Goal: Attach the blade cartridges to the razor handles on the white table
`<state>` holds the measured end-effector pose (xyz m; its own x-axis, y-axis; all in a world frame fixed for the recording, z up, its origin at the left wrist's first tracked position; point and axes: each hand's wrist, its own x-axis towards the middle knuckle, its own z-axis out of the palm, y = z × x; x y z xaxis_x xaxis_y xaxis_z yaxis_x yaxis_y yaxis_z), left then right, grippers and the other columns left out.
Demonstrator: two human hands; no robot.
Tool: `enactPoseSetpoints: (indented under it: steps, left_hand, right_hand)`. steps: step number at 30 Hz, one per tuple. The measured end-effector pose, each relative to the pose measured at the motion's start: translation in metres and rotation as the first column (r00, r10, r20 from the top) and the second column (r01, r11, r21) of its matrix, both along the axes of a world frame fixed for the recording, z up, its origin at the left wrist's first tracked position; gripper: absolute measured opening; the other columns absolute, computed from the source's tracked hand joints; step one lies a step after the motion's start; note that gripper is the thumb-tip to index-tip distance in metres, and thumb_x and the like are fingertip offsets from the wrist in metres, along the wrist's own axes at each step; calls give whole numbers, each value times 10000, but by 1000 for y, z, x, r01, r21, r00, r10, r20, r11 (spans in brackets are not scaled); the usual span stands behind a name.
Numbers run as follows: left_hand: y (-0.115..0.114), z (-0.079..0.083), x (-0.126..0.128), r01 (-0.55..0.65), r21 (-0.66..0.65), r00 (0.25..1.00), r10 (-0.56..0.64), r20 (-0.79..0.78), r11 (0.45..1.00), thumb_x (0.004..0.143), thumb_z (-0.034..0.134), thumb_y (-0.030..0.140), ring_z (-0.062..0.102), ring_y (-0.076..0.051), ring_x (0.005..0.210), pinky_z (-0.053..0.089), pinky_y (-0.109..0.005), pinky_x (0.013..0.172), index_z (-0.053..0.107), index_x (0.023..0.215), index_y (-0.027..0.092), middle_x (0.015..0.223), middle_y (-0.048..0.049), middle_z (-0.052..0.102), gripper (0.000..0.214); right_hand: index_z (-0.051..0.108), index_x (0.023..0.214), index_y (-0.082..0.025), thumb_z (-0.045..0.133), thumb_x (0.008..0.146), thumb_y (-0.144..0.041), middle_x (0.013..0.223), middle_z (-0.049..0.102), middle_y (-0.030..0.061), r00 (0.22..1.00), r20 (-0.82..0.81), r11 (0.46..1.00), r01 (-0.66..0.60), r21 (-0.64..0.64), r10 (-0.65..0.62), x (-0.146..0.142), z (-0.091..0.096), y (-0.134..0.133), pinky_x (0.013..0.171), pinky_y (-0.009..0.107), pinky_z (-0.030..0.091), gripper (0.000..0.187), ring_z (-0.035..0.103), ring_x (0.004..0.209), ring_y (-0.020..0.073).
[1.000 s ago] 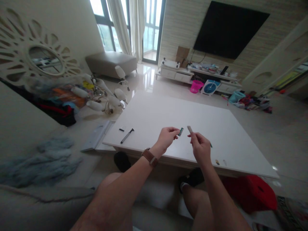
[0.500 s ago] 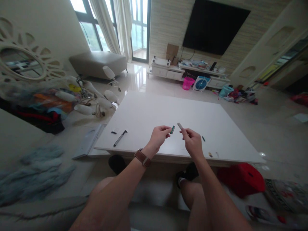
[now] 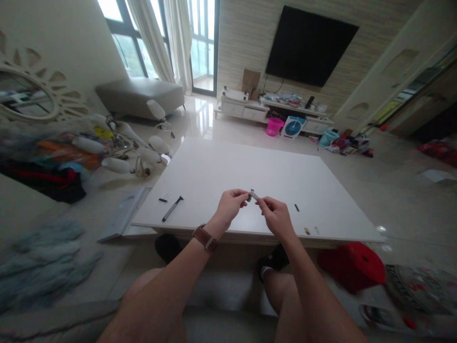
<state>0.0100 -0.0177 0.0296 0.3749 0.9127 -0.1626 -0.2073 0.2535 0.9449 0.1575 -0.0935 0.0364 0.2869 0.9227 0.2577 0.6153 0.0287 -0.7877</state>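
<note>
Above the white table [image 3: 228, 166], my left hand [image 3: 228, 206] pinches a small dark green flat piece [image 3: 249, 198] between thumb and fingers. My right hand [image 3: 277, 215] grips a short light-grey strip [image 3: 254, 195]. Its far end overlaps the green piece, apparently touching it; their exact kinds are too small to make out. To the left lies a slim grey and black tool [image 3: 173, 208] with a small angled head, near a small black piece [image 3: 163, 200]. Right of my hands rest a small dark green strip [image 3: 296, 207] and a small yellow and black piece [image 3: 307, 231].
A red stool [image 3: 357, 267] stands by the table's near right corner. On the left are a lamp with white shades [image 3: 117, 165] and a grey fluffy heap [image 3: 53, 259]. Beyond the table are a pink basket [image 3: 274, 126] and a low white cabinet [image 3: 246, 110].
My two hands have come together. The grey strip in my right hand, apart from the green piece before, now meets it. The view has shifted slightly.
</note>
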Motion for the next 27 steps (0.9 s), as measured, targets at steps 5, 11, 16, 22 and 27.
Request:
enactPoseSetpoints:
  steps: [5, 11, 16, 22, 27]
  left_hand:
    - [0, 0, 0, -8, -12, 1000, 8, 5, 1000, 672, 726, 300, 529, -119, 617, 397, -282, 640, 721, 712, 139, 675, -35, 643, 166]
    - [1, 2, -4, -28, -4, 999, 29, 31, 1000, 674, 730, 299, 525, -121, 625, 397, -282, 644, 720, 702, 139, 662, -32, 634, 163]
    - [3, 3, -5, -22, -4, 1000, 23, 18, 1000, 671, 732, 298, 517, -116, 626, 397, -284, 646, 737, 718, 139, 709, -46, 661, 165]
    - [3, 4, -4, -32, 1, 999, 32, 31, 999, 666, 740, 303, 507, -119, 636, 388, -275, 632, 752, 726, 141, 709, -51, 667, 173]
    - [3, 3, -5, -27, 16, 1000, 27, 7, 1000, 673, 731, 299, 508, -122, 634, 387, -278, 631, 751, 726, 142, 713, -54, 674, 166]
  right_hand:
    - [741, 842, -169, 542, 935, -491, 573, 501, -22, 995, -29, 993, 94, 70, -92, 1, 0, -1, 524, 266, 298, 390, 425, 542, 125]
    - [757, 780, -170, 570, 916, -458, 558, 523, -16, 991, -19, 988, -130, -77, 129, 0, 1, -5, 527, 263, 306, 369, 445, 540, 126]
    - [780, 858, -163, 584, 901, -482, 548, 507, -19, 994, -110, 1000, -6, 19, 8, 3, 4, -6, 506, 259, 303, 377, 430, 521, 122]
    - [790, 786, -165, 609, 873, -483, 526, 513, -17, 993, -63, 993, -102, -63, 98, -1, 4, -5, 500, 258, 301, 376, 428, 512, 120]
    - [788, 780, -159, 599, 879, -480, 530, 524, -14, 997, -50, 997, -54, -58, 51, 3, 2, -5, 488, 259, 285, 385, 412, 501, 116]
